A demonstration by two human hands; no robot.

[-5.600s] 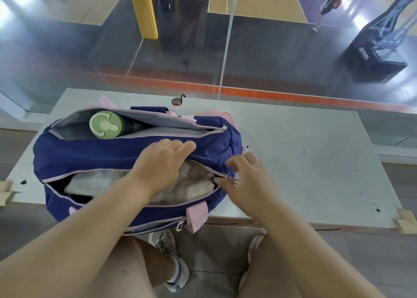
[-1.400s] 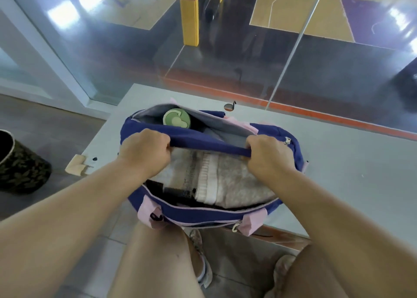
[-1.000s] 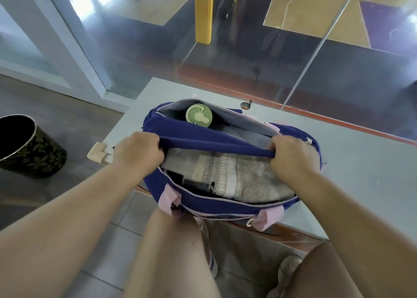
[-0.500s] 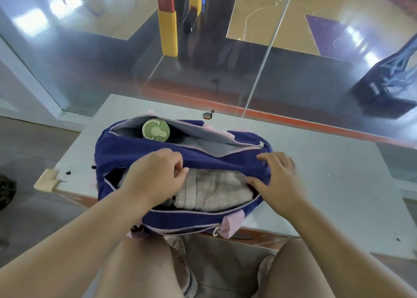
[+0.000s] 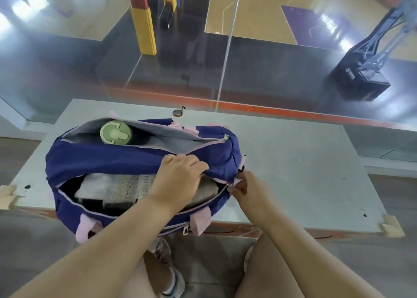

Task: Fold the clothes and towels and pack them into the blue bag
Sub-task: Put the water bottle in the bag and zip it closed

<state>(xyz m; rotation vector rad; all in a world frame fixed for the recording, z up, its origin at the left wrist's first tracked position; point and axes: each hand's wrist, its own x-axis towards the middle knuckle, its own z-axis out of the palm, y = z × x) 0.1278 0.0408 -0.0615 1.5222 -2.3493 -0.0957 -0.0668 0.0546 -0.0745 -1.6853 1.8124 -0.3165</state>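
Blue bag (image 5: 108, 160) sits at near edge of worktop (image 5: 293, 162), main pocket open w/ folded clothes (image 5: 112, 189) inside, so packing looks about done. Left hand (image 5: 178, 178) curls its grip over the top flap and holds it down over the clothes, prob. to bring the zip edges together. Right hand (image 5: 248, 189) has its grip pinched on the zip pull (image 5: 229, 184) at the bag's right end, set to close it. Green bottle (image 5: 115, 132) stands in the rear pocket, away from that zip.

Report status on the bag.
Left hand grips blue bag by flap. Right hand pinches zipper pull. Folded towels inside, opening unzipped. Left forearm crosses it.
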